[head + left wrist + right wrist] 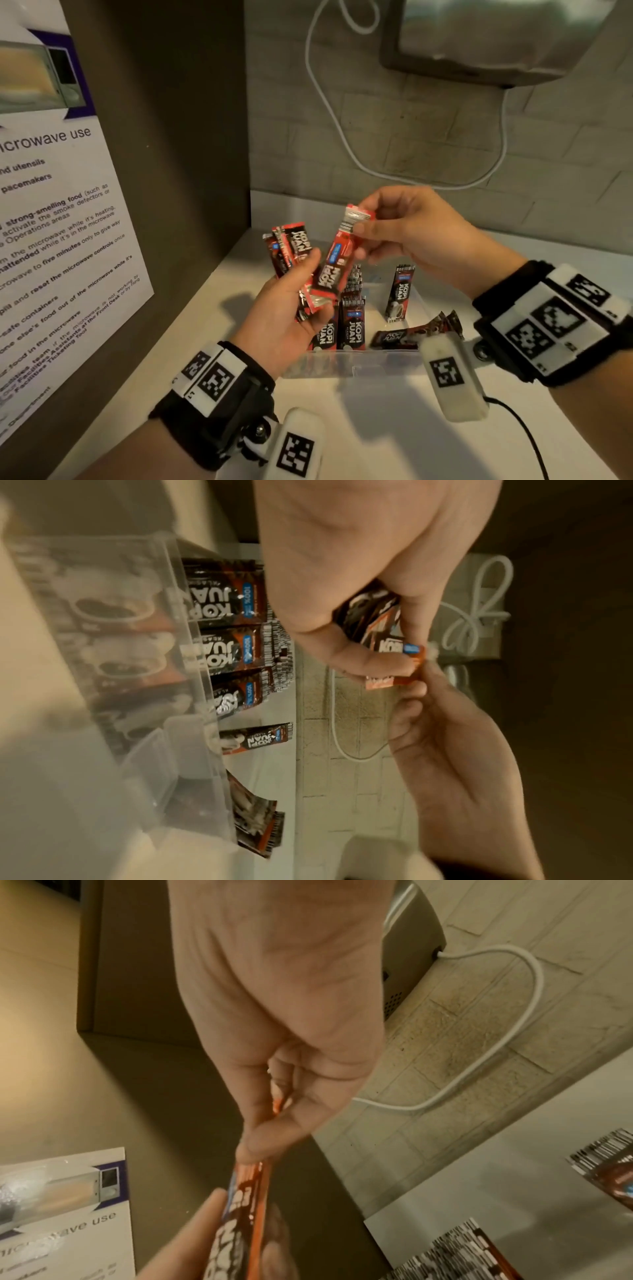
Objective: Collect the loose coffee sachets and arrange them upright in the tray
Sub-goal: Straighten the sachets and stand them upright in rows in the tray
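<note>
My left hand grips a fanned bunch of red-and-black coffee sachets above the left end of the clear plastic tray. My right hand pinches the top end of one red sachet that slants down into that bunch. In the right wrist view the thumb and fingers clamp this sachet edge-on. Several sachets stand upright in the tray's left part, one leans alone further right, and another lies flat at the right end. The left wrist view shows the standing row behind the tray wall.
A dark cabinet side with a microwave notice closes off the left. A white cable hangs on the brick wall under a metal appliance. The tray sits on a pale counter, with a black cable trailing at front right.
</note>
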{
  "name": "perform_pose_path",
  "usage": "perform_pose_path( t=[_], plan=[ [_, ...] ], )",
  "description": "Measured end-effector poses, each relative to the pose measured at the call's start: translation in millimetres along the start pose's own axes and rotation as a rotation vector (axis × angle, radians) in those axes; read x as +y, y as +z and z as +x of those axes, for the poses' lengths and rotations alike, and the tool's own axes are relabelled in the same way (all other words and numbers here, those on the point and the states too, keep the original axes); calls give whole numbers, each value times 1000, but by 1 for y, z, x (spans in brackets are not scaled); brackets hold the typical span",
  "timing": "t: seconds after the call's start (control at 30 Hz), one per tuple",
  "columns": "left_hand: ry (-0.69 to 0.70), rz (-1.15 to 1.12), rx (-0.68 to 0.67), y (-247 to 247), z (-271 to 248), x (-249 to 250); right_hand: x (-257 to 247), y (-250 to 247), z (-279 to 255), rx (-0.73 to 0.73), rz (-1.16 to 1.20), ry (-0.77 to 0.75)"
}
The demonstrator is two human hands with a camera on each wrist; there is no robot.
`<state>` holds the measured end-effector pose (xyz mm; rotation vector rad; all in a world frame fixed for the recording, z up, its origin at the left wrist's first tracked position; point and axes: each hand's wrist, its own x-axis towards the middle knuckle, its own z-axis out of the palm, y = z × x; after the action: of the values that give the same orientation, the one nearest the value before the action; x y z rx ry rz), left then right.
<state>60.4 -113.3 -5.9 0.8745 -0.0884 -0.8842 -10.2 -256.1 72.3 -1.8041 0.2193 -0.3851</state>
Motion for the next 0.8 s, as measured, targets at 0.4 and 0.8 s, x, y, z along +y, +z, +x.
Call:
perform_pose_path(
  t=[0.4,0.8],
  plan=[
    [186,-155,96,-8,5,21,21,-10,-16,-79,59,-138],
    [181,-98,99,-4,6,4,12,-18,-2,193,37,73]
  ],
)
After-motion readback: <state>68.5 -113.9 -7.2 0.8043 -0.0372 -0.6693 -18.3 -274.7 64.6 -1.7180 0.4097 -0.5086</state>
